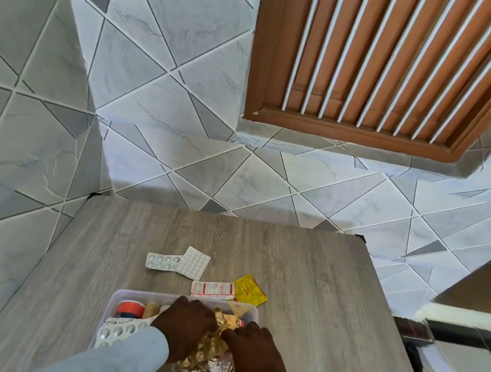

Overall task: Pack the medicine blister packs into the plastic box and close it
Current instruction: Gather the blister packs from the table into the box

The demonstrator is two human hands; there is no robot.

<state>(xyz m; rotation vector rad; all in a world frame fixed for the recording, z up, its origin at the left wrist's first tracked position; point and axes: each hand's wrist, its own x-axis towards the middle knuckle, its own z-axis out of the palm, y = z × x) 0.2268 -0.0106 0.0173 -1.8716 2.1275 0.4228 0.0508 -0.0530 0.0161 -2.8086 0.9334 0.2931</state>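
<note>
- Both hands in plastic box; left hand and right hand fingers curled, pinching gold blister strips
- Advice: press strips flat below rim so a lid can seat
- Four packs remain on surface: white blister packs, red-printed strip, yellow sachet

Matt grey wood-grain laminate tabletop. Translucent, slightly cloudy plastic rectangular box. Crinkly shiny gold foil blister strips right under the fingertips, silvery foil blister packs well beyond them. Glossy yellow paper-like sachet nearby. Smooth pale blue cloth sleeves.
</note>
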